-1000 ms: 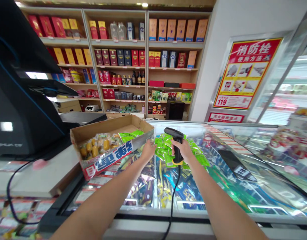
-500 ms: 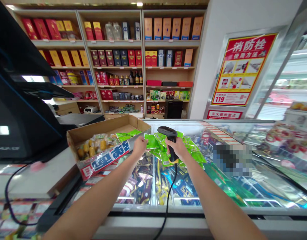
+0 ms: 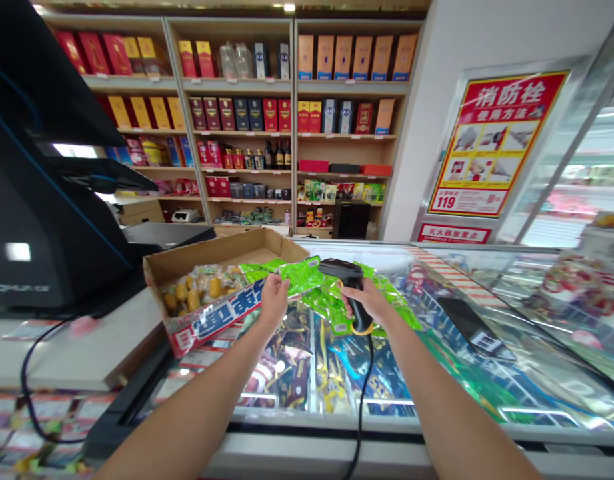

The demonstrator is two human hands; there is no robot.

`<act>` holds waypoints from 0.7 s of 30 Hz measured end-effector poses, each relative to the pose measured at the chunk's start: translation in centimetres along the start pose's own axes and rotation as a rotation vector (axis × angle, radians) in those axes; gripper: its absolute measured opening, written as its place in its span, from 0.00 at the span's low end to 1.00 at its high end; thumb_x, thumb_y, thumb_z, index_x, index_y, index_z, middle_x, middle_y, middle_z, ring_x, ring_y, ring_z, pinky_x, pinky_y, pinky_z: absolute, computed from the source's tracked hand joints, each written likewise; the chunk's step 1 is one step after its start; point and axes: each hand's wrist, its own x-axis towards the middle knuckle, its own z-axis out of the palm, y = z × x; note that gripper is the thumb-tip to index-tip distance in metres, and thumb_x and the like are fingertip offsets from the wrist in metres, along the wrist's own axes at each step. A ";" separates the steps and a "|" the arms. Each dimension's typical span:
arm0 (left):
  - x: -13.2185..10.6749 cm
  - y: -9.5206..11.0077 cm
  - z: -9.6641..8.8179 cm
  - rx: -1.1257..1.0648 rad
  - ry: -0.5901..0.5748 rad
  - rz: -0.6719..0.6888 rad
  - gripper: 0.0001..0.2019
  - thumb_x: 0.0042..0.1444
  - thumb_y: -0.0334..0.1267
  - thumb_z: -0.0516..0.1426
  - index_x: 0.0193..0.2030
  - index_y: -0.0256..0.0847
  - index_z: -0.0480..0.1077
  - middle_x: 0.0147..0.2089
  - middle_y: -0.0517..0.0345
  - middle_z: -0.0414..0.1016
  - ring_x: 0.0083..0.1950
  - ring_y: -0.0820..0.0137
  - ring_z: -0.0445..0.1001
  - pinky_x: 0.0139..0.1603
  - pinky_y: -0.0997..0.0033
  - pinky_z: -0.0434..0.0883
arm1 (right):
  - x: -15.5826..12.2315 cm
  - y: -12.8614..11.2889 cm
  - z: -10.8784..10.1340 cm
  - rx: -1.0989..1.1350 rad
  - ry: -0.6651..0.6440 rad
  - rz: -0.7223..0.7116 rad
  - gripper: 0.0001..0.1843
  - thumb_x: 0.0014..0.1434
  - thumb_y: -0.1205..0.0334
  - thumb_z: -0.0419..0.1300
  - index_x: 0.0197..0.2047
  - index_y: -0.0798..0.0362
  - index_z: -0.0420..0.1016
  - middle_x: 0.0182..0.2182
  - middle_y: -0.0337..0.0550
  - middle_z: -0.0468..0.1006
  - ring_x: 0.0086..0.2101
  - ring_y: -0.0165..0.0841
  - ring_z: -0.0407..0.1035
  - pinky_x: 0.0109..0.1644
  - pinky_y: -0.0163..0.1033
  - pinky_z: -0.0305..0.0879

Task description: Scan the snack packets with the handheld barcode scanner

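Note:
My left hand (image 3: 275, 297) pinches the edge of a green snack packet (image 3: 301, 276) beside the cardboard box. Wrapped in my right hand (image 3: 369, 300) is a black barcode scanner (image 3: 355, 300), its head turned left toward that packet and its cord hanging down. More green packets (image 3: 331, 307) lie in a loose pile on the glass freezer top beneath both hands. The open cardboard box (image 3: 227, 250) on the left holds yellow items in clear wrapping (image 3: 214, 288) and a few green packets (image 3: 257, 270).
A black monitor stand (image 3: 31, 233) rises at the left. On the freezer glass at right lies a dark phone (image 3: 467, 323). Bagged goods show beneath the glass (image 3: 291, 373). Shelves of boxed bottles (image 3: 239, 117) line the back, and a red notice (image 3: 497, 143) hangs on the wall.
My left hand has lifted the green packet off the pile, and it now lies flatter before the scanner. The scanner has tilted slightly. The whole view has shifted a little.

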 end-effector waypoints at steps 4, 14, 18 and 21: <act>0.1 0.2 -0.1 -0.015 0.012 -0.018 0.13 0.47 0.40 0.59 0.30 0.42 0.56 0.23 0.71 0.59 0.21 0.79 0.61 0.27 0.67 0.76 | -0.1 -0.2 -0.1 -0.011 0.027 0.026 0.15 0.47 0.53 0.67 0.31 0.54 0.71 0.17 0.35 0.71 0.15 0.29 0.65 0.19 0.36 0.65; 0.3 -0.3 0.0 -0.011 0.003 -0.022 0.11 0.48 0.41 0.57 0.30 0.43 0.56 0.22 0.69 0.63 0.22 0.75 0.66 0.26 0.66 0.76 | -0.1 -0.3 0.0 -0.006 0.022 0.043 0.14 0.47 0.53 0.67 0.29 0.54 0.71 0.17 0.37 0.71 0.15 0.29 0.65 0.19 0.36 0.65; 0.3 -0.1 0.0 -0.006 0.023 0.000 0.11 0.48 0.40 0.57 0.30 0.43 0.56 0.22 0.70 0.61 0.21 0.77 0.63 0.24 0.69 0.75 | -0.1 -0.3 0.0 -0.003 0.027 0.010 0.15 0.47 0.52 0.67 0.32 0.54 0.71 0.17 0.37 0.72 0.15 0.29 0.65 0.19 0.36 0.66; 0.3 -0.2 0.0 -0.002 0.060 0.024 0.09 0.50 0.40 0.56 0.31 0.42 0.58 0.23 0.68 0.63 0.23 0.75 0.67 0.27 0.68 0.76 | -0.1 0.0 0.5 0.006 0.031 0.000 0.16 0.46 0.52 0.67 0.32 0.54 0.72 0.17 0.36 0.72 0.16 0.29 0.65 0.19 0.36 0.66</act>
